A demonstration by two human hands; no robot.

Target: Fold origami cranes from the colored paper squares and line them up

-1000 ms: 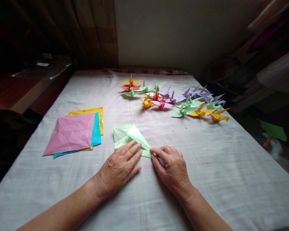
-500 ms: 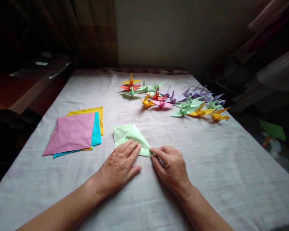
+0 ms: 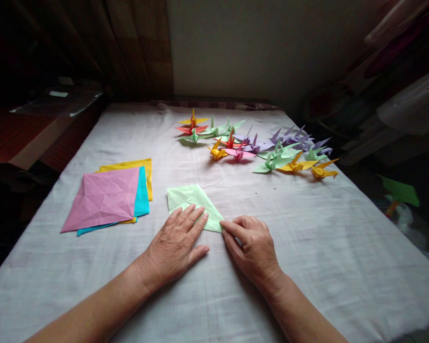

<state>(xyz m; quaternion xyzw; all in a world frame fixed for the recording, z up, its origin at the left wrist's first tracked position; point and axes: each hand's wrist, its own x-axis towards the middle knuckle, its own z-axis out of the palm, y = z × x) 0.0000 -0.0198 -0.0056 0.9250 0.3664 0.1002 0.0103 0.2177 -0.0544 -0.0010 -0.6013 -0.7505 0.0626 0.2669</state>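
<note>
Green sheet [image 3: 193, 195] is flat on the cloth-covered worktop [image 3: 307, 247], creased and partly folded, pointed corner to the right. Can't count layers.

Left hand [image 3: 173, 245] lies palm down over the sheet's near-left part, fingers extended, not gripping. Right hand [image 3: 250, 240] pinches the right corner between thumb and index, other fingers curled.

Handling, my read: thin paper, very light, limp between creases, a bit stiffer along folds. Probably slides on the cloth unless pinned; crumples or tears if tugged. Best hold: light fingertip pinch at a corner or edge, flat palm pinning the body. Avoid squeezing the middle.

Left of the green sheet: pink sheet [image 3: 105, 195] over blue paper [image 3: 142, 195] and yellow paper [image 3: 148, 183], all apart from it. Beyond and right of it: folded paper birds [image 3: 270, 165], several colours, loosely grouped, some overlapping.
</note>
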